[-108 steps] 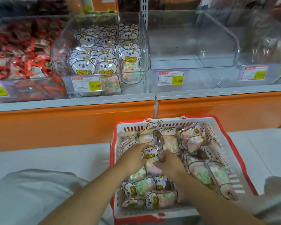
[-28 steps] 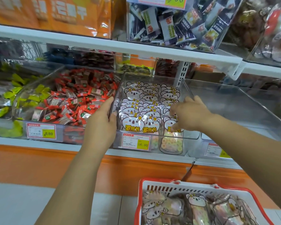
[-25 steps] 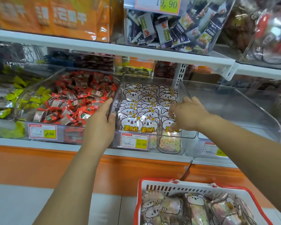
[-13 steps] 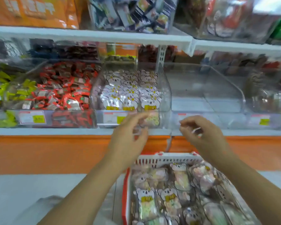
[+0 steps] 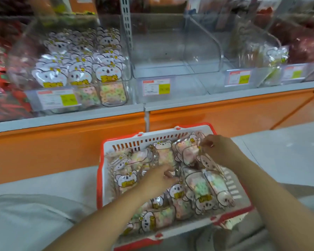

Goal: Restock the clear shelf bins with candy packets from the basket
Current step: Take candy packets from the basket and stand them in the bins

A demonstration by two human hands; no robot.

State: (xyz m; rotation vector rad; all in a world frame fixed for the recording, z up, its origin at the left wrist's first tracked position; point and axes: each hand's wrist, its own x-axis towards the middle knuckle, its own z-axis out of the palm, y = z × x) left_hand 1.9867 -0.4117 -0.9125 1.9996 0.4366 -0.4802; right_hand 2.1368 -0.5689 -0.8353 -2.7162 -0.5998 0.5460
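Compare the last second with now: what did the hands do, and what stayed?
Both hands dropped from the koala-packet bin to the basket: the left hand reaches among its packets, the right hand pinches one packet near the far rim. The bin's rows and the clear bin beside it look unchanged.

**Tally at the shelf**

One red-and-white basket point(image 5: 152, 137) holds roughly a dozen candy packets point(image 5: 200, 189). They overlap too much for an exact figure. Two hands are in it, the left hand point(image 5: 158, 176) and the right hand point(image 5: 219, 151), and the right pinches one packet. On the shelf point(image 5: 225, 98), one stocked bin point(image 5: 128, 57) shows three columns of packets, three across the front row. The rows behind blur together. One empty bin point(image 5: 170, 57) stands beside it. One lone packet point(image 5: 277, 54) stands farther right. Four price labels point(image 5: 156, 86) are on the bin fronts.
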